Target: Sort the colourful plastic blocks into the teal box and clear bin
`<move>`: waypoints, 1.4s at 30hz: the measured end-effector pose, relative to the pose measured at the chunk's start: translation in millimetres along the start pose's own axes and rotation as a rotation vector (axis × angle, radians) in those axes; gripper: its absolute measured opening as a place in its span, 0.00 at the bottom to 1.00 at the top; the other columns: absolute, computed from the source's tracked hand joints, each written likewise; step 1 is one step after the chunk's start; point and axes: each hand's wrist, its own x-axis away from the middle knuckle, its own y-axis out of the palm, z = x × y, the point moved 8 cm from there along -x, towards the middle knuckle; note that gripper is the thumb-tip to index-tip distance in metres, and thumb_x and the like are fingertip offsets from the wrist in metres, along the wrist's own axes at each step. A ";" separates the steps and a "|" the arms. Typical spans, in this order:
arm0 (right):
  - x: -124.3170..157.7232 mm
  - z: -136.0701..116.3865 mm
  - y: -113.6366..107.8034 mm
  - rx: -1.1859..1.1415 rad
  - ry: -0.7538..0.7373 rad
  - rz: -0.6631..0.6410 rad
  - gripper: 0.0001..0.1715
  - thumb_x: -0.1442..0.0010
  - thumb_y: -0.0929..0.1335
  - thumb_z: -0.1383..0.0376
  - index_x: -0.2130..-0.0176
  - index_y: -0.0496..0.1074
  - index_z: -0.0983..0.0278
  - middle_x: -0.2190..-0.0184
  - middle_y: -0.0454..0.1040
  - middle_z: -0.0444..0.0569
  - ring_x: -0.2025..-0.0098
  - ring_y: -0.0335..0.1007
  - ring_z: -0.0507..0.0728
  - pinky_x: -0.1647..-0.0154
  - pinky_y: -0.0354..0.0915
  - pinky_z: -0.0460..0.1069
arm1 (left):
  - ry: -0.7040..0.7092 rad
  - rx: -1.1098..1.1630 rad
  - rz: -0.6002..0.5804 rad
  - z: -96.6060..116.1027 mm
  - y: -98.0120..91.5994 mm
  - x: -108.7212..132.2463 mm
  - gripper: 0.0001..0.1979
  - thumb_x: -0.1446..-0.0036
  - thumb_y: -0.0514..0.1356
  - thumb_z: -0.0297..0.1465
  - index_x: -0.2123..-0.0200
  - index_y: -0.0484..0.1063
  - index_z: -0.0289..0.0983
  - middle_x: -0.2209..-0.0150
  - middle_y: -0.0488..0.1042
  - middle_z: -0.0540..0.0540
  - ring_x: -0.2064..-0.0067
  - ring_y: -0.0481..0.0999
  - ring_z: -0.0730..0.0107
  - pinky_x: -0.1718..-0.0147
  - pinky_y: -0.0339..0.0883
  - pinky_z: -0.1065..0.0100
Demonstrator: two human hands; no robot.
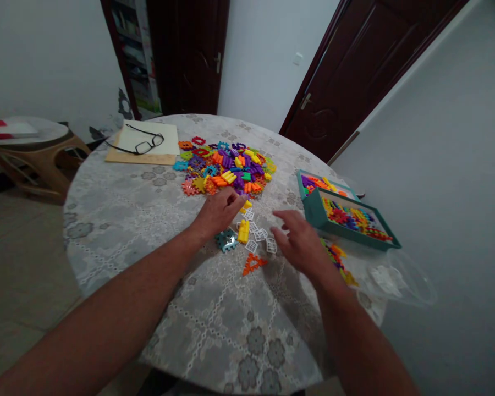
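My left hand (220, 212) is closed, its fingers curled at the near edge of a heap of coloured plastic building pieces (231, 165). At its fingertips shows a yellow building piece (246, 205), partly hidden by the hand. My right hand (295, 239) is held open with fingers apart, just right of several small white lattice window pieces (260, 235). Between the hands stands a yellow ribbed piece (243, 231). Left of it lies a dark teal notched piece (226, 240) with a glossy middle. Closer to me is an orange triangular piece (254, 264).
Two green boxes (317, 213) of coloured pieces sit on the right, with more loose pieces (338, 258) in front. A clear plastic container (416, 280) holds white pieces at the right edge. Black-framed glasses (143, 147) rest on paper (171, 138) at the back left of the round table (119, 220).
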 end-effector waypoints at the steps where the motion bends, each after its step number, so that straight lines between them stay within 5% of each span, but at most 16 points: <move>1: -2.0 -15.0 17.6 -0.016 0.013 -0.066 0.22 0.27 0.66 0.59 0.38 0.71 0.63 0.45 0.77 0.59 0.49 0.76 0.63 0.46 0.71 0.56 | 0.008 -0.010 0.003 -0.5 0.1 -0.2 0.18 0.29 0.58 0.43 0.70 0.68 0.40 0.72 0.71 0.51 0.69 0.70 0.67 0.66 0.59 0.65; 5: -6.8 -39.8 68.2 0.081 0.189 -0.194 0.26 0.28 0.68 0.52 0.40 0.73 0.64 0.50 0.78 0.59 0.51 0.77 0.65 0.50 0.70 0.56 | 0.031 -0.041 0.010 -3.9 1.5 -1.2 0.18 0.30 0.58 0.43 0.71 0.67 0.39 0.73 0.70 0.52 0.70 0.68 0.69 0.67 0.57 0.65; 9: -6.9 -42.3 88.3 0.029 0.249 -0.204 0.25 0.29 0.68 0.56 0.38 0.72 0.63 0.50 0.77 0.58 0.51 0.76 0.64 0.51 0.68 0.55 | 0.018 -0.030 -0.011 -9.7 6.0 -1.3 0.18 0.31 0.58 0.44 0.71 0.66 0.40 0.74 0.69 0.53 0.70 0.68 0.69 0.69 0.56 0.66; 15: -2.3 -27.7 81.7 -0.243 0.228 0.024 0.28 0.40 0.66 0.70 0.41 0.73 0.66 0.52 0.75 0.56 0.54 0.73 0.60 0.50 0.68 0.53 | -0.059 0.078 -0.057 -19.7 14.5 2.1 0.14 0.32 0.60 0.43 0.67 0.68 0.40 0.72 0.72 0.52 0.70 0.71 0.68 0.71 0.60 0.67; 22: 2.5 -3.9 70.7 -0.473 0.309 0.161 0.14 0.41 0.67 0.67 0.55 0.77 0.63 0.61 0.74 0.48 0.64 0.69 0.56 0.61 0.65 0.50 | -0.120 0.214 -0.095 -30.1 25.0 4.2 0.11 0.32 0.59 0.42 0.56 0.74 0.41 0.67 0.75 0.50 0.71 0.74 0.69 0.75 0.66 0.70; 28: 4.3 8.6 79.2 -0.643 0.441 0.113 0.10 0.41 0.67 0.64 0.58 0.75 0.60 0.67 0.75 0.42 0.68 0.68 0.55 0.66 0.62 0.49 | -0.215 0.372 -0.168 -30.8 31.7 4.2 0.14 0.33 0.60 0.42 0.52 0.74 0.40 0.61 0.77 0.46 0.67 0.79 0.66 0.75 0.74 0.68; 34: 2.7 9.8 85.1 -0.782 0.440 0.097 0.11 0.36 0.69 0.58 0.58 0.76 0.61 0.65 0.78 0.44 0.65 0.72 0.56 0.63 0.65 0.49 | -0.094 0.298 -0.360 -11.1 46.0 14.7 0.19 0.43 0.69 0.37 0.49 0.78 0.41 0.57 0.80 0.45 0.64 0.80 0.66 0.70 0.74 0.68; 42: -0.2 3.7 77.3 -0.854 0.362 0.131 0.20 0.33 0.68 0.55 0.48 0.80 0.59 0.56 0.82 0.50 0.54 0.76 0.61 0.53 0.70 0.53 | -0.102 0.348 -0.331 -9.9 30.6 7.8 0.16 0.40 0.66 0.37 0.50 0.79 0.40 0.57 0.80 0.46 0.70 0.79 0.70 0.70 0.74 0.67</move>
